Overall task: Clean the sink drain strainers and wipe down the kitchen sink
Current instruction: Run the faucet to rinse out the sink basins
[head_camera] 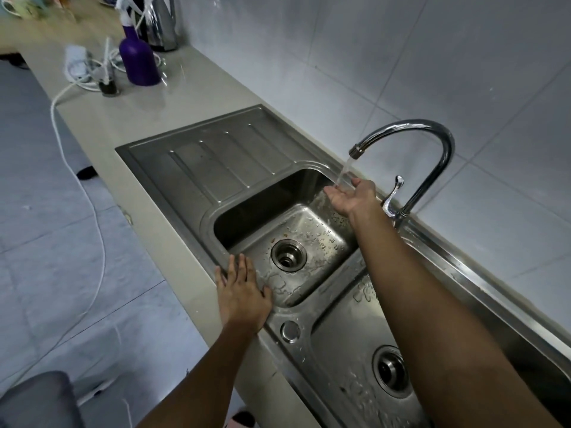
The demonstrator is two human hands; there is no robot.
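A double stainless steel sink (312,285) fills the middle of the head view. The left basin has an open drain (288,254), with no strainer in it that I can see. The right basin's drain (391,370) holds a dark strainer. Water runs from the curved chrome faucet (432,131). My right hand (352,196) is cupped palm-up under the stream, fingers relaxed, holding nothing. My left hand (241,288) lies flat on the sink's front rim, fingers straight and spread.
A ribbed drainboard (216,162) lies left of the basins. On the beige counter (173,100) stand a purple spray bottle (137,57), a steel kettle (162,23) and a white power strip (77,61) whose cable hangs to the tiled floor. Tiled wall behind.
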